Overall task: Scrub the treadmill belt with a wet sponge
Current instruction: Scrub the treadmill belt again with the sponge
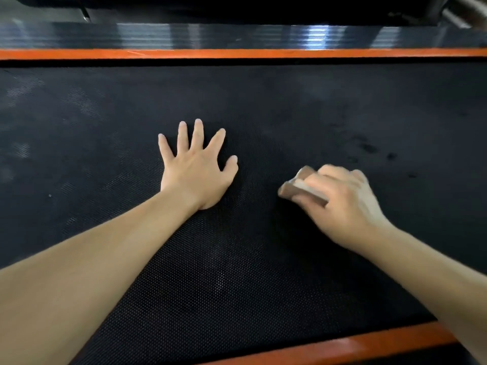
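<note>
The treadmill belt [250,101] is seen spread across almost the whole view, bounded on the far side by a straight orange stripe [237,53] and at the near right by a second orange stripe [342,343] that runs slantwise. Beyond the far stripe a glossy dark side rail [237,35] with ribbed lines and bright reflections is seen. Wide open belt is left to the far side of both hands, to the left of the left hand and to the right of the right hand; a bare gap of belt is also left between the two hands.

The left hand [196,169] is laid flat on the belt near the middle, palm down, fingers straight and spread, nothing being held. The right hand [340,204] is set to its right and slightly nearer, its fingers curled over the sponge [297,187], which is gripped and pressed against the belt; this hand and the sponge are blurred.

The belt is shown as black with a fine dotted, woven-looking grain. The sponge is seen as a blocky slab, pale on top with a brown layer at its edge. Small dark wet-looking spots [369,147] are scattered on the belt to the far right of the sponge, and faint greyish patches [23,148] are seen at the left
</note>
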Action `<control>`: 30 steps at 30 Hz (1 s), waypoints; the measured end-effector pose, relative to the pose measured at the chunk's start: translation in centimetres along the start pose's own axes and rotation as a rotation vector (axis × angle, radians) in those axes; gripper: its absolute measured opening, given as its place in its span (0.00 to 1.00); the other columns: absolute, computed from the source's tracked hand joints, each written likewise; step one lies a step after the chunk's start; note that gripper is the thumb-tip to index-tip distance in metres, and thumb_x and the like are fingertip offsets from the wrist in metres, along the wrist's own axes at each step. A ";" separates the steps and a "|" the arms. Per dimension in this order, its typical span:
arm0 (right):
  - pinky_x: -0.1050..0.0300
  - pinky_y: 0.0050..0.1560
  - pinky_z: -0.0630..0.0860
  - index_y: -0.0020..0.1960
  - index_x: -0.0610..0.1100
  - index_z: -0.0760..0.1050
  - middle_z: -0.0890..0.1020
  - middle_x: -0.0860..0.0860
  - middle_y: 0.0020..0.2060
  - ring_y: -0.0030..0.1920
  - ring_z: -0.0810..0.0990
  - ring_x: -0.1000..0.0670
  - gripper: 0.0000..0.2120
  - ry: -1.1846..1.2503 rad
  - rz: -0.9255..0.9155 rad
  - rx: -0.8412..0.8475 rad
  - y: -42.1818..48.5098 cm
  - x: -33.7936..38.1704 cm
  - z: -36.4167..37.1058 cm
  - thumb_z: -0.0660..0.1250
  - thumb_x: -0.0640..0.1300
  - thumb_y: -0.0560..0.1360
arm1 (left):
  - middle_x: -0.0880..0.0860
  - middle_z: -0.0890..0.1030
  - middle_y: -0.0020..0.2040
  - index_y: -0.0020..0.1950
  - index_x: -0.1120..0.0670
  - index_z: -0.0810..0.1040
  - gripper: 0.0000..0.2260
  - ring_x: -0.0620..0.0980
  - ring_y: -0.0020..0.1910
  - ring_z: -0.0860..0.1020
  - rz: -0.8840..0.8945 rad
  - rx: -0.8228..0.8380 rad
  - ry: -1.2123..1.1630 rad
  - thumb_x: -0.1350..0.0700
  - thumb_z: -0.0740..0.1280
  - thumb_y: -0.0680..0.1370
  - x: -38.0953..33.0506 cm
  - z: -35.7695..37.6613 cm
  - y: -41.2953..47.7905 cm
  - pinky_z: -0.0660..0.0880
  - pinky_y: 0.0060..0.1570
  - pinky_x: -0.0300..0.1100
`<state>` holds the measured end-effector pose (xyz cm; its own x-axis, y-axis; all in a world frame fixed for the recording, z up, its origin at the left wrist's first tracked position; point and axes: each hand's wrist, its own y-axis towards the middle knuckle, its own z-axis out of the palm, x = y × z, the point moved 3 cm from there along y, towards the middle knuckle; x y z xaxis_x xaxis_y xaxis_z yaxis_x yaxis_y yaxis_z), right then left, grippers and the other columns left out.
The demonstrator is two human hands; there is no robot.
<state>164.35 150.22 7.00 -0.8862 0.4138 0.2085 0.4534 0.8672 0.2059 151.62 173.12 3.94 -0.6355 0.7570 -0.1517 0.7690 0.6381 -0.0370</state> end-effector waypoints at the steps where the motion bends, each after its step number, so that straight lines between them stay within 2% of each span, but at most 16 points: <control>1: 0.46 0.49 0.71 0.54 0.56 0.80 0.75 0.56 0.40 0.45 0.77 0.49 0.16 -0.050 0.063 -0.027 0.5 -1.6 -0.5 0.59 0.63 0.79 | 0.56 0.45 0.84 0.83 0.42 0.50 0.31 0.59 0.82 0.40 0.000 0.002 0.000 0.33 0.45 0.81 0.0 0.0 0.0 0.38 0.76 0.69; 4: 0.46 0.52 0.70 0.51 0.51 0.79 0.76 0.53 0.40 0.47 0.78 0.44 0.19 -0.004 0.363 -0.122 1.0 -4.3 -1.3 0.57 0.64 0.78 | 0.56 0.46 0.84 0.83 0.42 0.51 0.31 0.59 0.83 0.40 0.001 0.002 -0.001 0.34 0.46 0.81 -0.1 -0.1 -0.2 0.38 0.76 0.69; 5: 0.46 0.52 0.72 0.50 0.50 0.79 0.77 0.52 0.41 0.46 0.78 0.44 0.19 0.028 0.354 -0.137 0.3 -3.2 -1.2 0.59 0.63 0.78 | 0.56 0.46 0.84 0.83 0.43 0.51 0.31 0.59 0.83 0.40 0.000 -0.002 -0.004 0.34 0.46 0.82 -0.1 -0.1 -0.2 0.38 0.77 0.68; 6: 0.45 0.50 0.74 0.49 0.50 0.80 0.77 0.53 0.40 0.45 0.79 0.45 0.17 0.064 0.270 -0.134 -0.7 -1.3 -1.2 0.61 0.62 0.78 | 0.56 0.46 0.84 0.83 0.43 0.52 0.30 0.59 0.83 0.40 0.000 -0.010 -0.009 0.34 0.47 0.82 -0.1 -0.2 -0.2 0.38 0.77 0.68; 8: 0.46 0.44 0.74 0.43 0.51 0.78 0.74 0.56 0.38 0.40 0.77 0.48 0.13 0.156 0.045 -0.004 -3.9 2.3 -1.0 0.64 0.59 0.76 | 0.56 0.48 0.84 0.82 0.43 0.54 0.30 0.59 0.83 0.42 0.007 -0.024 -0.020 0.34 0.48 0.82 -0.2 -0.3 -0.4 0.38 0.77 0.68; 10: 0.48 0.43 0.70 0.42 0.52 0.78 0.73 0.57 0.37 0.40 0.75 0.51 0.13 0.147 -0.041 0.113 -5.7 2.4 -1.6 0.63 0.60 0.75 | 0.56 0.50 0.84 0.82 0.44 0.57 0.29 0.59 0.83 0.43 0.016 -0.036 -0.035 0.36 0.49 0.82 -0.2 -0.3 -0.5 0.39 0.77 0.68; 15: 0.44 0.48 0.75 0.47 0.52 0.82 0.76 0.55 0.38 0.39 0.76 0.52 0.08 0.119 0.235 -0.011 -5.4 -2.7 -3.1 0.70 0.56 0.76 | 0.56 0.60 0.82 0.76 0.50 0.70 0.23 0.56 0.83 0.52 0.051 -0.121 -0.182 0.43 0.57 0.84 -0.8 -1.3 -1.7 0.42 0.79 0.65; 17: 0.47 0.44 0.76 0.44 0.50 0.83 0.76 0.55 0.37 0.38 0.77 0.51 0.10 0.143 0.154 0.009 -6.6 -1.0 -3.1 0.71 0.56 0.75 | 0.56 0.61 0.82 0.74 0.50 0.72 0.21 0.55 0.82 0.54 0.111 -0.134 -0.238 0.45 0.59 0.83 -2.4 -1.7 -3.2 0.43 0.79 0.64; 19: 0.49 0.40 0.74 0.41 0.50 0.82 0.76 0.56 0.36 0.37 0.76 0.53 0.10 0.232 -0.034 0.097 -8.7 1.9 -3.2 0.72 0.57 0.72 | 0.55 0.59 0.83 0.75 0.48 0.70 0.21 0.54 0.83 0.52 0.176 -0.083 -0.233 0.45 0.59 0.83 -4.7 -1.3 -5.1 0.41 0.78 0.65; 21: 0.50 0.40 0.71 0.42 0.53 0.82 0.75 0.58 0.37 0.38 0.75 0.55 0.10 0.236 -0.164 0.183 -10.0 1.9 -3.4 0.70 0.59 0.72 | 0.54 0.53 0.84 0.79 0.46 0.64 0.24 0.55 0.83 0.46 0.200 -0.006 -0.157 0.42 0.56 0.83 -6.4 -0.3 -6.6 0.38 0.78 0.66; 22: 0.51 0.40 0.70 0.42 0.53 0.82 0.75 0.58 0.37 0.38 0.74 0.56 0.10 0.204 -0.182 0.189 -10.0 0.8 -3.8 0.69 0.60 0.72 | 0.54 0.50 0.84 0.80 0.46 0.61 0.26 0.55 0.83 0.44 0.199 0.017 -0.111 0.41 0.53 0.83 -6.8 0.2 -7.1 0.37 0.77 0.66; 25: 0.51 0.38 0.68 0.40 0.50 0.82 0.73 0.56 0.34 0.35 0.73 0.59 0.15 0.228 -0.050 0.096 -10.0 -3.7 -5.5 0.68 0.61 0.74 | 0.54 0.47 0.85 0.82 0.46 0.56 0.28 0.56 0.83 0.41 0.199 0.027 -0.041 0.39 0.49 0.83 -6.9 0.8 -7.5 0.37 0.77 0.67; 27: 0.50 0.38 0.71 0.40 0.48 0.83 0.74 0.55 0.34 0.34 0.75 0.55 0.17 0.271 -0.026 0.040 -10.2 -3.6 -5.4 0.68 0.61 0.75 | 0.54 0.47 0.85 0.82 0.46 0.54 0.28 0.56 0.83 0.41 0.194 0.034 -0.019 0.38 0.48 0.83 -7.0 0.9 -7.4 0.38 0.77 0.67; 30: 0.54 0.40 0.70 0.43 0.50 0.84 0.75 0.57 0.36 0.37 0.74 0.56 0.10 0.309 -0.152 0.113 -10.3 0.0 -4.0 0.71 0.56 0.74 | 0.54 0.46 0.85 0.82 0.45 0.54 0.29 0.56 0.83 0.41 0.185 0.052 0.013 0.38 0.46 0.82 -7.4 0.7 -7.5 0.39 0.77 0.68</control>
<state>160.05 140.18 8.72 -0.8642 0.1896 0.4661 0.2898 0.9447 0.1531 150.60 162.66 4.62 -0.4838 0.8626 -0.1482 0.8750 0.4803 -0.0604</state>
